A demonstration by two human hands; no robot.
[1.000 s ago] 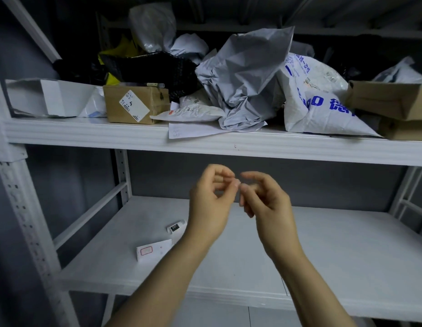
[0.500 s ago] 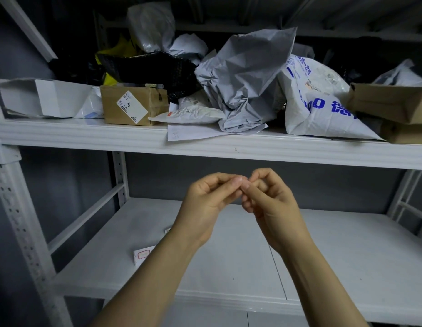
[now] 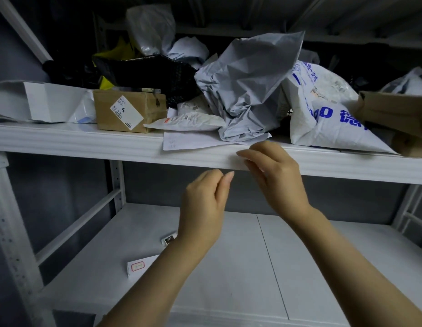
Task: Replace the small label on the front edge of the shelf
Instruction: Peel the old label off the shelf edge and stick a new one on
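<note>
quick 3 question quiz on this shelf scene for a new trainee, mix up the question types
1. True or false: the right hand is up at the front edge of the upper shelf.
2. The small tag marked 031 lies on: A the upper shelf, B the lower shelf, C the floor.
3. Fill in: the cardboard box stands to the ___ of the grey mailer bag.
Key: 1 true; 2 B; 3 left.
</note>
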